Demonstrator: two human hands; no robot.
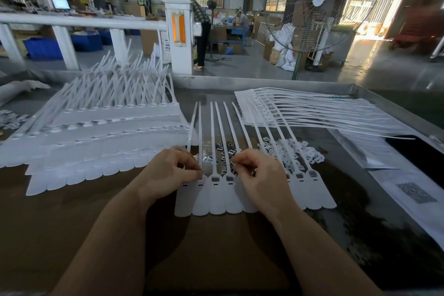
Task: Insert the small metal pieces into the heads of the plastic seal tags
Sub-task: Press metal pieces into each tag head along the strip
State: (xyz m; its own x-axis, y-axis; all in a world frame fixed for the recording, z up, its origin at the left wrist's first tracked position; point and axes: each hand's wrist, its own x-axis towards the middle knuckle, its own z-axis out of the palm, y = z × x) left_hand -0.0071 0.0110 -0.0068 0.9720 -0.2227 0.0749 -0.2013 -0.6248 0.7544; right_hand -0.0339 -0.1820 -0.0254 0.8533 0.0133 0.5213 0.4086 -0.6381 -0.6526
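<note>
A strip of joined white plastic seal tags lies flat in front of me, tails pointing away. Small metal pieces lie scattered between the tails just beyond my hands. My left hand hovers over the left end of the strip, its fingertips pinched together at the head of a tag; what they pinch is too small to make out. My right hand sits over the middle heads with curled fingers holding several metal pieces. Two tag heads between my hands show open square sockets.
Stacked tag strips fill the table's left. More strips lie at the back right. A heap of small white plastic caps sits right of my hands. Papers lie along the right edge. A standing fan rises beyond the table.
</note>
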